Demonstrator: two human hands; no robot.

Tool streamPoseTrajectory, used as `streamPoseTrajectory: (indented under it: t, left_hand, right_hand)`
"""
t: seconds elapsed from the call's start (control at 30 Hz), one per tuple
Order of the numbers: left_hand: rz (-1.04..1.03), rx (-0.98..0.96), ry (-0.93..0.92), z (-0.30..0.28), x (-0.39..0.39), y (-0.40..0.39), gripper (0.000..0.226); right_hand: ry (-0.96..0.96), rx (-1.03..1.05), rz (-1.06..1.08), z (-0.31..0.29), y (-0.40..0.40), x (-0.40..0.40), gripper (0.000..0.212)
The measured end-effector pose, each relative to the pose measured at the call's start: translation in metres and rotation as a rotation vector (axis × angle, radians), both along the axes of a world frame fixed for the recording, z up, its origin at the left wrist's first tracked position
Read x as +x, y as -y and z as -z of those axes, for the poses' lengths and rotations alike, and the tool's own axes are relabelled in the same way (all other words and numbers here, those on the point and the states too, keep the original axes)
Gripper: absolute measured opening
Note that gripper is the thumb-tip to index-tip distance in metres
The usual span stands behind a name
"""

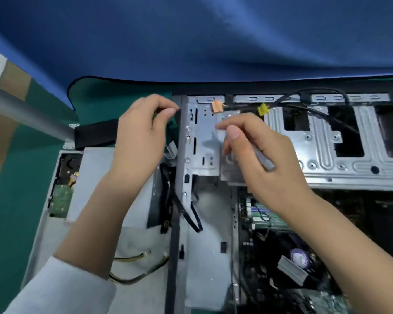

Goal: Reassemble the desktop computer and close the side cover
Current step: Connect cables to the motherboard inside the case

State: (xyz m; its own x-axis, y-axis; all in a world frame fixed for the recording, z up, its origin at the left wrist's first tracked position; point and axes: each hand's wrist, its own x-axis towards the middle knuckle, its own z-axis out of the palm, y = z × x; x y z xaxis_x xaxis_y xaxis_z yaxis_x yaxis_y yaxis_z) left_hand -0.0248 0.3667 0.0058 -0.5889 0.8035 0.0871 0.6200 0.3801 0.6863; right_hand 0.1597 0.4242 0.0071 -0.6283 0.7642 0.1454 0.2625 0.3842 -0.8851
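Lying open on its side, the grey sheet-metal desktop computer case (pixel 327 141) fills the middle and right of the tabletop, its green circuit board (pixel 270 218) exposed below. The right hand (pixel 266 159) pinches a slim grey metal tool (pixel 262 158) over the drive bay; the left hand (pixel 141 137) curls at the case's edge, thumb against forefinger. Beneath lies a green mat (pixel 114 100), with blue cloth (pixel 191 37) hanging behind.

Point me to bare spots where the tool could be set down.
Green mat left of the left hand lies bare up to the black strip. Grey panel between case edge and motherboard is bare too. Crowded: cables under both wrists, drive cage by right hand.
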Motion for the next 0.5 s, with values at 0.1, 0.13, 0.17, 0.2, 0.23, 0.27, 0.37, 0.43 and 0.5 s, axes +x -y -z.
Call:
streamPoseTrajectory:
  t: [0.1,0.13,0.17,0.2,0.23,0.27,0.37,0.43,0.5]
  left_hand:
    - [-0.022,0.138,0.156,-0.016,0.054,0.01,0.016]
    - [-0.018,0.166,0.216,-0.02,0.071,0.014,0.017]
    - [-0.005,0.18,0.283,-0.022,0.086,0.018,0.019]
    - [0.012,0.181,0.35,-0.022,0.101,0.021,0.02]
    - [0.033,0.169,0.413,-0.021,0.115,0.023,0.02]
    - [0.051,0.152,0.472,-0.019,0.128,0.026,0.02]
    - [0.078,0.109,0.629,-0.008,0.161,0.032,0.018]
    - [0.078,0.092,0.693,0.003,0.173,0.035,0.017]
    - [0.091,0.072,0.739,0.012,0.185,0.038,0.017]
  right_hand:
    - [-0.082,-0.17,-0.003,-0.001,0.008,0.03,0.008]
    - [-0.144,-0.238,0.007,-0.002,0.011,0.04,0.007]
    - [-0.204,-0.286,0.018,-0.004,0.013,0.049,0.011]
    - [-0.25,-0.316,0.028,-0.005,0.014,0.058,0.015]
    - [-0.279,-0.335,0.036,-0.006,0.016,0.067,0.018]
    - [-0.293,-0.346,0.048,-0.007,0.017,0.076,0.019]
    - [-0.337,-0.367,0.136,-0.006,0.02,0.105,0.022]
    - [-0.345,-0.357,0.219,-0.004,0.021,0.119,0.022]
    - [-0.332,-0.36,0.271,0.0,0.022,0.133,0.018]
